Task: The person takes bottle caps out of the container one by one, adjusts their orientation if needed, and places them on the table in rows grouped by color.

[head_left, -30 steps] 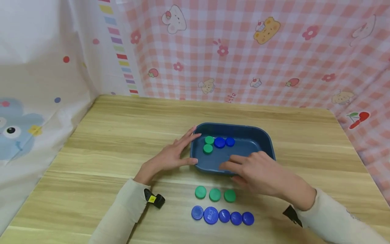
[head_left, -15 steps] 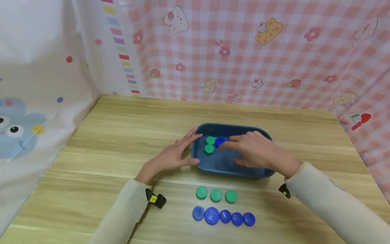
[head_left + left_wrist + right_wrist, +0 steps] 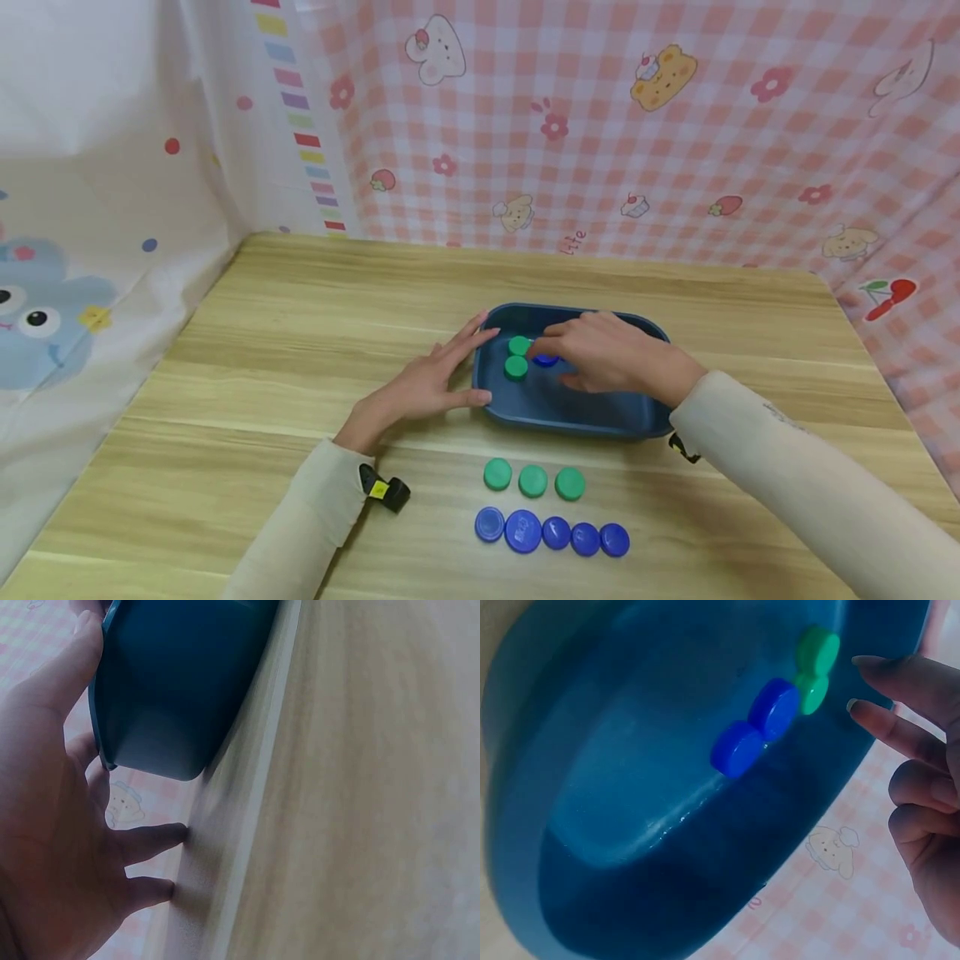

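A dark blue plastic tub [image 3: 570, 418] stands on the table. In it, two green bottle caps [image 3: 817, 651] and two blue bottle caps [image 3: 774, 709] sit touching one another, as the right wrist view shows. My left hand [image 3: 416, 385] rests at the tub's left end, straight fingers and thumb spread along the rim. Over the tub's inside hovers my right hand [image 3: 611, 354], thumb and index finger extended and apart, other fingers bent, nothing between them. From the head, it hides part of the blue caps. The fingertips are close to the green pair.
In front of the tub, three green caps [image 3: 532, 481] form a spaced row. Nearer still lies a row of several blue caps [image 3: 522, 531], one larger than the others. Printed cloth [image 3: 480, 125] hangs behind the wooden table [image 3: 285, 333].
My right hand has moved from the tub's near rim up and inward over the blue caps. My left hand keeps its place at the rim. The caps have not visibly moved.
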`<state>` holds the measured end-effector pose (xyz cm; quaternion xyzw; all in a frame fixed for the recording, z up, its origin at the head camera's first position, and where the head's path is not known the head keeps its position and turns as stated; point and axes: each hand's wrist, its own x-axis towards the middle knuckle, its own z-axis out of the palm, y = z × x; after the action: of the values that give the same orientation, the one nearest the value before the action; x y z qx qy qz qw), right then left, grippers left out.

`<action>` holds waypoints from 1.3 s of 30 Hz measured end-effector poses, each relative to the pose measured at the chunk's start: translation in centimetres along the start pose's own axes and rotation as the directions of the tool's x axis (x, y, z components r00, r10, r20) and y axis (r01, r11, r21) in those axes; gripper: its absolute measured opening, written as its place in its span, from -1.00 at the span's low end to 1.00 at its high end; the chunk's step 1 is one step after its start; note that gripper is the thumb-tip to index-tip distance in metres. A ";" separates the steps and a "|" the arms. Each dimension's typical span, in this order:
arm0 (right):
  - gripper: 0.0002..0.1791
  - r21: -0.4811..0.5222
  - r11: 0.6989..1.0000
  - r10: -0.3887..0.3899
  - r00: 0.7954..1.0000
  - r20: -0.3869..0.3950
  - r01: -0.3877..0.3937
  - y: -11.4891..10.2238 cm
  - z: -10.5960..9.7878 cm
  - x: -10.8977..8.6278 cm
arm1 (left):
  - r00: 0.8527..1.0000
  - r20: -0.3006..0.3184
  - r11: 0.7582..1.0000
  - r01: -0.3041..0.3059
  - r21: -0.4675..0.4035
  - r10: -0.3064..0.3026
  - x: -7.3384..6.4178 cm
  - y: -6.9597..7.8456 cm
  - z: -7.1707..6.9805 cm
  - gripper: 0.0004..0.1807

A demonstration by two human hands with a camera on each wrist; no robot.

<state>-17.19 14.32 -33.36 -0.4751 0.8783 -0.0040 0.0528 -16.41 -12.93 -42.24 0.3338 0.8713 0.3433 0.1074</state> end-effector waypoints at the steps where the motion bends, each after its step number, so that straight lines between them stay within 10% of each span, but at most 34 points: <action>1: -0.51 0.000 1.000 0.002 1.000 0.006 -0.002 0.0 0.1 0.1 | 1.000 0.001 1.000 0.003 0.001 -0.003 0.0 0.0 0.0 -0.12; 39: -0.51 -0.080 0.992 -0.071 0.968 0.239 0.093 0.0 -0.1 4.2 | 1.000 0.000 1.000 -0.021 -0.002 0.021 0.0 0.1 -0.2 -0.09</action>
<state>-19.53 10.80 -33.63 -0.5101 0.8447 0.0899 0.1348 -16.44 -12.98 -42.08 0.3428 0.8674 0.3453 0.1040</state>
